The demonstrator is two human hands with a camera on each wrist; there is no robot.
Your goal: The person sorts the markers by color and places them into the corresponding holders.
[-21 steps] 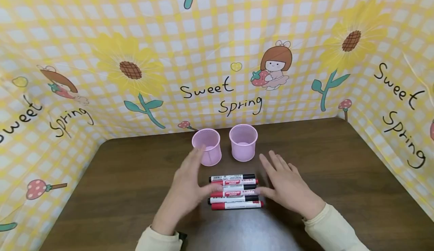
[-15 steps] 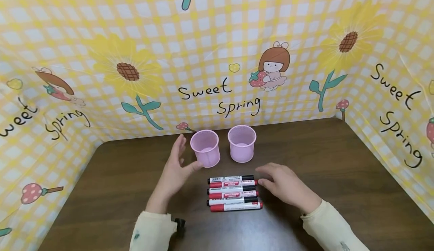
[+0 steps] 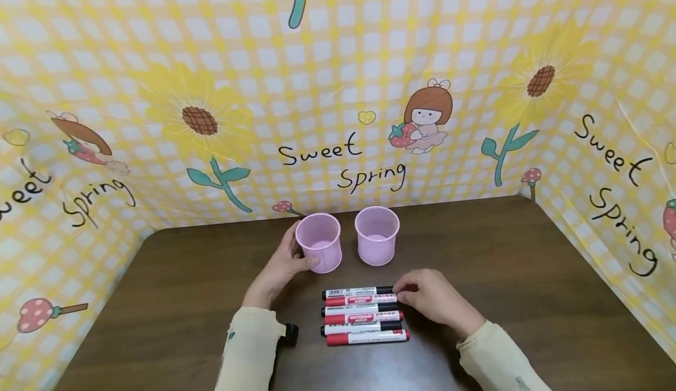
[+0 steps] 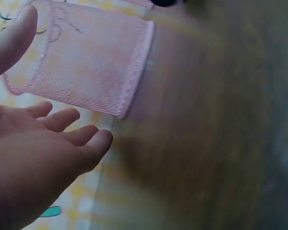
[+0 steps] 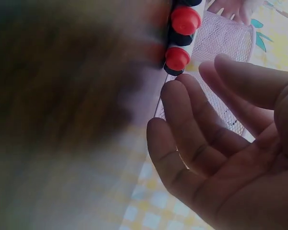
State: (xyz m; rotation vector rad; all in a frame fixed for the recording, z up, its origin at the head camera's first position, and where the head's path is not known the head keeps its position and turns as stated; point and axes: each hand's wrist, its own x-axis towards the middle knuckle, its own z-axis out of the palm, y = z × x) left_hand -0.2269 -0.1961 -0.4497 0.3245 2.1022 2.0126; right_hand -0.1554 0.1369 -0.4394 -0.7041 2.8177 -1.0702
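Note:
In the head view, my left hand (image 3: 280,266) curves round the left pink mesh pen cup (image 3: 326,256), thumb across its front wall, other fingers partly hidden behind it. The left wrist view has that cup (image 4: 91,57) lying between the thumb (image 4: 17,40) and curved fingers. My right hand (image 3: 435,296) is at the right end of a row of whiteboard markers, fingertips right at the black end of the farthest marker (image 3: 354,292). From the right wrist, its loosely bent fingers (image 5: 175,103) appear beside the red and black marker ends (image 5: 176,57).
A second pink mesh pen cup (image 3: 377,241) stands to the right of the first, with an opening on top. Alternating black and red markers (image 3: 364,323) lie side by side on the dark wooden table (image 3: 475,250). A yellow checked cloth (image 3: 317,86) encloses the back and sides.
My left hand has left the air over the markers and come to the left cup's side. My right hand has drawn its fingers together and lowered to the marker ends. Cups and markers stay put.

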